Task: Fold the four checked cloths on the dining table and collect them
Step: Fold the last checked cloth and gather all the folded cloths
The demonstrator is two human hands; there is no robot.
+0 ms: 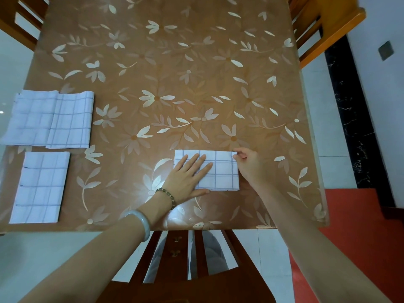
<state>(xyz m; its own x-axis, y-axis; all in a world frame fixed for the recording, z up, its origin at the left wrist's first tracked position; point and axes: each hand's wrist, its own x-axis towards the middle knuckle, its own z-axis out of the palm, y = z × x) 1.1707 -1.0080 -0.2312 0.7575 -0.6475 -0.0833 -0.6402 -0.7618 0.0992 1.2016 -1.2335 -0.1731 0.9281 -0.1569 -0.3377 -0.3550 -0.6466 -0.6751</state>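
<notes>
Dining table (175, 73) w/ floral cover fills most of the view. Chair (175, 270) in front of me is cut off at the bottom. At the table's left edge, two folded checked cloths overlap: left cloth (32, 119) partly under right cloth (70, 121). A third folded cloth (41, 186) lies just nearer me, apart from them. The fourth cloth (223, 171) is folded in front of me. My left hand (188, 178) lies flat on it, fingers straight, hiding its left part. My right hand (247, 165) pinches its far right corner; fingertips hard to make out.

centre cloth (223, 171): white, blue-checked, folded, laid flat.
near-left cloth (41, 186): folded, flat.
far-left cloth (30, 119): overlapped by fourth cloth (71, 121).
</notes>
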